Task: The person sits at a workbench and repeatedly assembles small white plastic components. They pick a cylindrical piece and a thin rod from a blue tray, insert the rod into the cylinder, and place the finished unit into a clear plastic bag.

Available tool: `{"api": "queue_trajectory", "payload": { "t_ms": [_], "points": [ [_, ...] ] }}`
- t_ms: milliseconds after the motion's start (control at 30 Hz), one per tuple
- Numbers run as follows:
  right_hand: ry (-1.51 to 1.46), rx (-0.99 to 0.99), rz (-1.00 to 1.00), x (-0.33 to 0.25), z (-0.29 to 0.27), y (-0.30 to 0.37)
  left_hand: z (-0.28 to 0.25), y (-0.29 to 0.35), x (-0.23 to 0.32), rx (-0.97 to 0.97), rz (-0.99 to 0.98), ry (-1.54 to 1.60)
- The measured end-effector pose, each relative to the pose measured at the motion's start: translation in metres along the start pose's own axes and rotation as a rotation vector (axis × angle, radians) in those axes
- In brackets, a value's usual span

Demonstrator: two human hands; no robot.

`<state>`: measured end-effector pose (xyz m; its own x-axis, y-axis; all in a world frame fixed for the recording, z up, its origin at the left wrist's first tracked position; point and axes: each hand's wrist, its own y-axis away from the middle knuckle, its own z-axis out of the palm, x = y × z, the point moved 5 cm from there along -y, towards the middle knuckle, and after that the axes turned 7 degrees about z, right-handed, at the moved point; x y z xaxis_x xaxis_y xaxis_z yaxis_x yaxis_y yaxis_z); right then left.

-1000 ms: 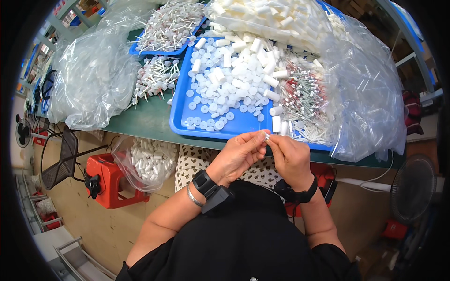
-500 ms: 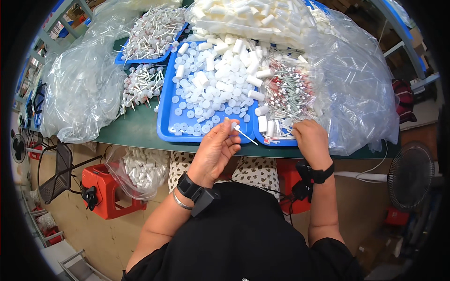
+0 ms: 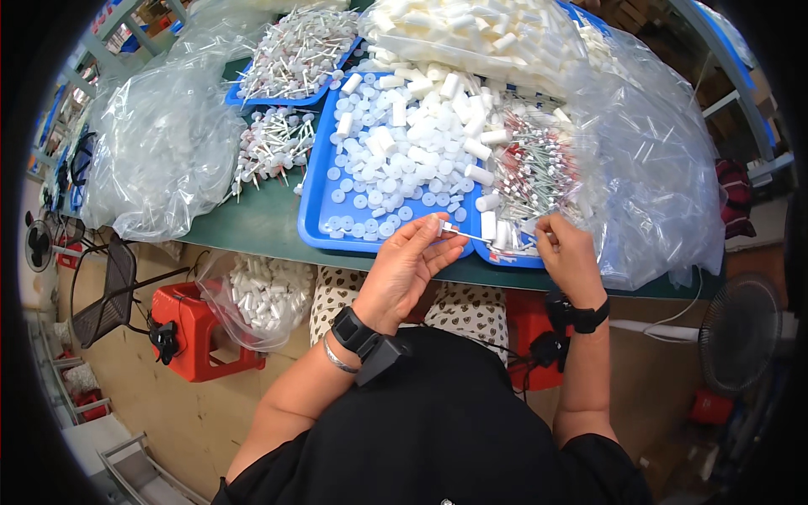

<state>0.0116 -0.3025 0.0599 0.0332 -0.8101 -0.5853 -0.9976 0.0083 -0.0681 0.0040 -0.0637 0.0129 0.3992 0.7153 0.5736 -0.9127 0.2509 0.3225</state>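
Observation:
My left hand (image 3: 410, 273) pinches a thin rod with a small white block at one end (image 3: 461, 232). The rod points right, over the front rim of the blue trays. My right hand (image 3: 569, 257) is closed, thumb and forefinger together, just beyond the rod's far end; a small pale piece seems to show at its fingertips, too blurred to name. Beside that hand lies a heap of red-and-white thin rods (image 3: 539, 168). Translucent round discs with centre holes (image 3: 396, 172) fill the blue tray (image 3: 313, 215) ahead of my left hand. Several white cylinders (image 3: 480, 175) lie among them.
A clear bag of white cylinders (image 3: 480, 34) rests at the back. Rods fitted with discs (image 3: 296, 55) are heaped at the back left. Crumpled clear plastic bags (image 3: 160, 160) flank the trays. Below the green table (image 3: 261, 223) stand a red stool (image 3: 189, 328) and a fan (image 3: 741, 332).
My right hand has lifted slightly off the rod heap, its fingertips now showing. The rod in my left hand has turned nearer level. The whole view has shifted slightly.

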Motion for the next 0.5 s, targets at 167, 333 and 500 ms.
{"api": "queue_trajectory", "payload": {
  "t_ms": [167, 333, 500],
  "points": [
    [-0.258, 0.073, -0.008, -0.009, 0.001, 0.0, 0.006, 0.001, 0.005, -0.003, 0.016, -0.001],
    [-0.427, -0.008, -0.058, -0.048, 0.01, 0.013, 0.009, 0.001, 0.003, -0.02, 0.02, 0.026],
    [-0.394, -0.031, -0.11, -0.053, 0.022, 0.018, 0.012, 0.002, 0.005, -0.023, 0.042, 0.021]
  ]
}}
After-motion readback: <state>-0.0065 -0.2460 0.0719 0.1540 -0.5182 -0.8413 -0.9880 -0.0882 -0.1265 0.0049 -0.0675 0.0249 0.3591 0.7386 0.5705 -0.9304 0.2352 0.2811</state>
